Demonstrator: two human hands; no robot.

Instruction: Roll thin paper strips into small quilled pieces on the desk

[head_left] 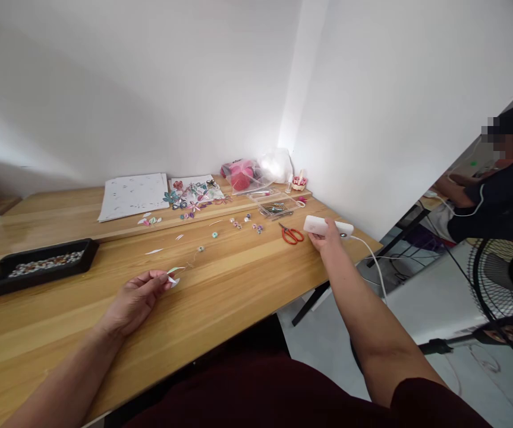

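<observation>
The black tray (37, 264) is sitting at ten o'clock of the left hand (138, 297), which is pinching a white paper piece (173, 280) between thumb and fingertips over the table (238, 285). The red scissors (292, 235) are lying at nine o'clock of the right hand (327, 241), which is gripping a white box (323, 225) near the table's edge, cable (372, 258) trailing toward five o'clock.

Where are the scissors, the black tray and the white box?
Scissors (293, 236), head view, red handles.
Black tray (46, 274), head view, front wall.
White box (317, 224), head view, left end.
</observation>
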